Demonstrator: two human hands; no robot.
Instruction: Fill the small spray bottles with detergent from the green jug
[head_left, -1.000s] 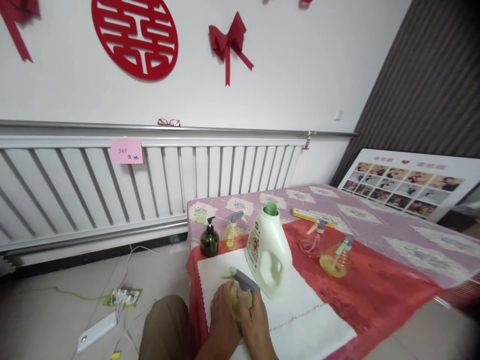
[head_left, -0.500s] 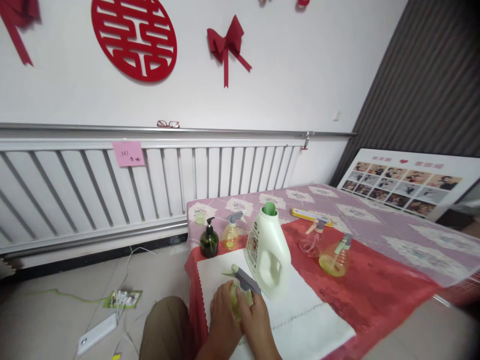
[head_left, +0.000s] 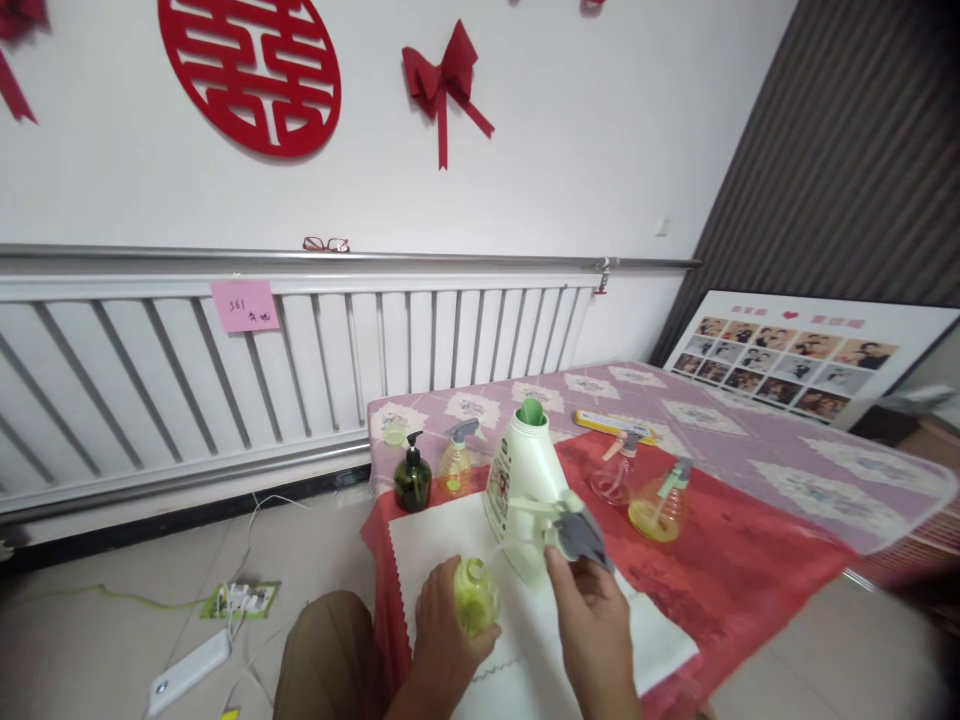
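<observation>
My left hand (head_left: pixel 444 628) is wrapped round a small yellow-green bottle (head_left: pixel 475 598), whose neck is uncovered. To its right, my right hand (head_left: pixel 589 615) grips a grey and pale green spray head (head_left: pixel 574 530), held apart from the bottle; a thin pale tube seems to run from it, blurred. Just behind the spray head stands a large pale green detergent jug (head_left: pixel 525 470) with a handle. Its mouth is uncapped, and a green spout (head_left: pixel 532 411) shows inside. Under my hands lies a white cloth (head_left: pixel 420 540).
Left of the jug stand a dark green pump bottle (head_left: pixel 413 478) and an amber spray bottle (head_left: pixel 456 465). A pink spray bottle (head_left: pixel 615 478) and a yellow one (head_left: pixel 660 512) are on the red cloth (head_left: pixel 742 530). A yellow packet (head_left: pixel 615 426) and small green cap (head_left: pixel 394 432) lie farther back.
The spray head has come off the small bottle. My right hand has moved right and up with it, while my left hand keeps hold of the bottle. The view has shifted slightly.
</observation>
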